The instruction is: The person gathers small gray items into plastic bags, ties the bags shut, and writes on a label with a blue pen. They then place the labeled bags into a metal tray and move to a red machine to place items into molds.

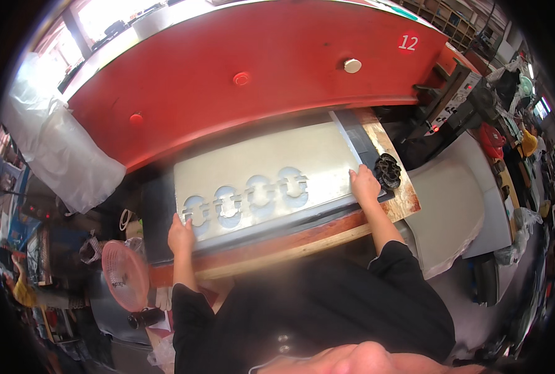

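Note:
A wide cream sheet (252, 156) lies on the flat bed below the red machine beam. Along its near left part runs a row of several rounded cut-outs (260, 191), with a pale grey surface showing through them. My left hand (181, 235) is closed on the sheet's near left corner. At the near right edge my right hand (365, 185) grips the same sheet, thumb on top. Some fingertips of both hands are hidden. Just right of my right hand sits a dark, scalloped metal cutting die (387, 171), apart from it.
A red press beam (277, 68) with knobs spans the far side. Wood (290, 249) edges the bed nearest me. At right stand a control box (449, 106) and large pale sheets (446, 212). Plastic wrapping (65, 149) hangs at left, above a pink basket (125, 274).

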Demonstrator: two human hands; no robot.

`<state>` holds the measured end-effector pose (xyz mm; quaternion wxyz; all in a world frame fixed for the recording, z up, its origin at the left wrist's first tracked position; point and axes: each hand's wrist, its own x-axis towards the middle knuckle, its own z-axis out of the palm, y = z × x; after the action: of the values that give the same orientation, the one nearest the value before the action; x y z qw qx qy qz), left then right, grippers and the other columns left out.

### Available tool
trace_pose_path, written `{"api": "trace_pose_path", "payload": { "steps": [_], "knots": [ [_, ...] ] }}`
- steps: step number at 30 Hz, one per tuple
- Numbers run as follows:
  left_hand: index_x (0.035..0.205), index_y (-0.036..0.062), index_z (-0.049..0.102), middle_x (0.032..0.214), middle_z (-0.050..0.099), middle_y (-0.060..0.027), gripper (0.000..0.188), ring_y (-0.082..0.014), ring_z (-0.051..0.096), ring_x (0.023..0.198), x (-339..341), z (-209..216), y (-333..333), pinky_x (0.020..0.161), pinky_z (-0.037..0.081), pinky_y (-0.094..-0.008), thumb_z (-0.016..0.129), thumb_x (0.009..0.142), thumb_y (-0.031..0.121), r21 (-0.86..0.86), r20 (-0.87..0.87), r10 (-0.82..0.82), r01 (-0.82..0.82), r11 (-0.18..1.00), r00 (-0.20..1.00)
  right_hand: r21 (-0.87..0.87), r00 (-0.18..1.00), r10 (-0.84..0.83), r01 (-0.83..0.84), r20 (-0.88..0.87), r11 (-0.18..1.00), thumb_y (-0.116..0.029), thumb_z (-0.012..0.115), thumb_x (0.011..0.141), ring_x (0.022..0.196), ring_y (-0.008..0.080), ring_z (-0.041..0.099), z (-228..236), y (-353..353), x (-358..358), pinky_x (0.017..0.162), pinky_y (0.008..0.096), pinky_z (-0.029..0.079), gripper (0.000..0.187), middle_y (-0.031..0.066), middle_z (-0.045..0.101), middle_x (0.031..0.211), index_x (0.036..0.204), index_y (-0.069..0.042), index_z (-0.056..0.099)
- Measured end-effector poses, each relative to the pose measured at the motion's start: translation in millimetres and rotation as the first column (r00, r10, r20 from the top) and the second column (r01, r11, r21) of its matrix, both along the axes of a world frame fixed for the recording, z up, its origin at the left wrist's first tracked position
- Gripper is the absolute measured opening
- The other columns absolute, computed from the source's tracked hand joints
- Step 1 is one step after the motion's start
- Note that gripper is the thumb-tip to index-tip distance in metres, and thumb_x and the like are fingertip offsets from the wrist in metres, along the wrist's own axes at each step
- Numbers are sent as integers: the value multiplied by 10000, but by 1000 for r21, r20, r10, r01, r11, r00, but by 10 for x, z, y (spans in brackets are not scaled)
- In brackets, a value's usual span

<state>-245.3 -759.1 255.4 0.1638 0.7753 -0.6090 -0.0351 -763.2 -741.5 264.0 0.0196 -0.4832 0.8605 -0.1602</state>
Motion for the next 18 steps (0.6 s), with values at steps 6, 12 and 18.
{"api": "trace_pose_path", "payload": {
  "steps": [6,12,18],
  "knots": [
    [1220,9,560,1096,586,-207,465,-377,565,1007,-40,15,173,849,459,-450,651,854,280,-140,170,34,-10,990,985,-213,998,-42,52,52,976,-399,629,857,1003,357,604,91,152,-353,857,444,485,439,172,614,1098,1155,-77,615],
    [1185,5,599,1170,525,-250,474,-424,494,1078,-759,-83,648,935,387,-509,697,800,263,-479,210,-334,394,784,919,-455,961,-215,273,176,848,-311,672,839,987,328,601,58,520,-1276,859,409,480,418,186,608,1064,1135,-23,607],
    [1062,77,638,1073,556,-146,440,-342,524,1032,-1925,-288,1027,872,410,-492,757,704,304,-347,134,-833,813,468,536,-503,924,-303,382,235,775,-326,709,806,1038,297,600,438,464,-2559,892,389,484,521,158,614,1100,1215,-45,552]
  ]
}}
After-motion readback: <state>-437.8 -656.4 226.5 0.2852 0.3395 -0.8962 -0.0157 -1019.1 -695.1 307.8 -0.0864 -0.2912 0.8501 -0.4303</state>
